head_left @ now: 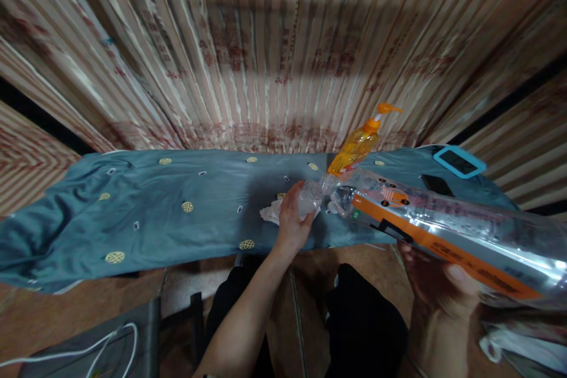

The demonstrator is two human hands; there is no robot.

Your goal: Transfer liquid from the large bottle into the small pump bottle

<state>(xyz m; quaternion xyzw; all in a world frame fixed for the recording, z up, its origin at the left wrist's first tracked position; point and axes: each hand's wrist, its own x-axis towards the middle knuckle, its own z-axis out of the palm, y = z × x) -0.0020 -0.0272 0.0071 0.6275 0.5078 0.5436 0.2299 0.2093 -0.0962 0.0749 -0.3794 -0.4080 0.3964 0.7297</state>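
My right hand (443, 277) is wrapped from below around a large clear plastic bottle (478, 227) with an orange and grey label. The bottle is tipped nearly level, its neck pointing left. My left hand (292, 221) is closed around a small clear plastic container (310, 196), whose narrow end meets the large bottle's mouth or lies right beside it; I cannot tell which. A crumpled white tissue or cloth (270, 212) shows beside and under my left hand. Behind the two mouths stands a pump bottle (354, 147) of orange-yellow liquid.
A blue-green patterned cloth (146, 207) covers the long narrow table. A blue-framed digital display (459, 162) and a dark flat object (437, 185) lie at the right end. Striped curtains (274, 59) hang close behind. A dark stool or chair (119, 336) with a white cable stands lower left.
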